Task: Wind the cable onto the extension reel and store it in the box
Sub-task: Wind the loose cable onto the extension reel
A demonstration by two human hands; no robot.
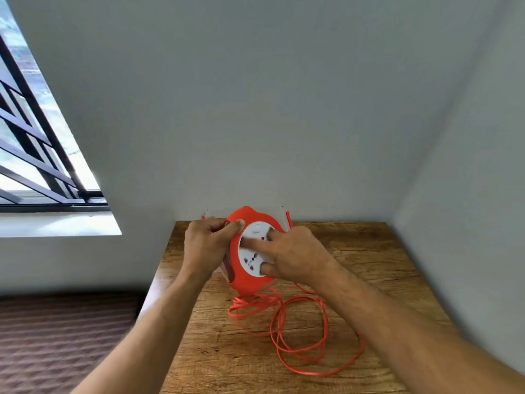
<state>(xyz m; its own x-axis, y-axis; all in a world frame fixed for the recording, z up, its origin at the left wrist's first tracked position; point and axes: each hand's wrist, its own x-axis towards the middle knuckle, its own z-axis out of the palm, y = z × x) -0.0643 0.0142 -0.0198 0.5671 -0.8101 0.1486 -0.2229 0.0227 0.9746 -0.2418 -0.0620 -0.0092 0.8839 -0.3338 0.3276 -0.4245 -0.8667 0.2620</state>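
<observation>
While the cable's still mostly loose, here's how it looks:

Reel: orange extension reel (250, 248) with a white socket face, held upright just above the far end of the desk (355, 260), near the wall.
Left hand: left hand (206, 245) grips the reel's left rim, fingers curled around it, thumb on the front edge.
Right hand: right hand (292, 254) has fingers spread on the white face, curled a bit, pressing it, probably to turn it.
Cable: thin orange cable (301, 331) lies in loose loops on the desk below the reel, nowhere near wound.
Box: looks like a clear box (211, 216) behind the reel, can't tell much.
Handling: reel's likely light hard plastic, kinda slick, so hold the rim. Cable's floppy and could tangle; guide it, don't yank.
Room: walls are close behind and right, and the desk's left edge is near the left hand. Open space is toward the person.
</observation>
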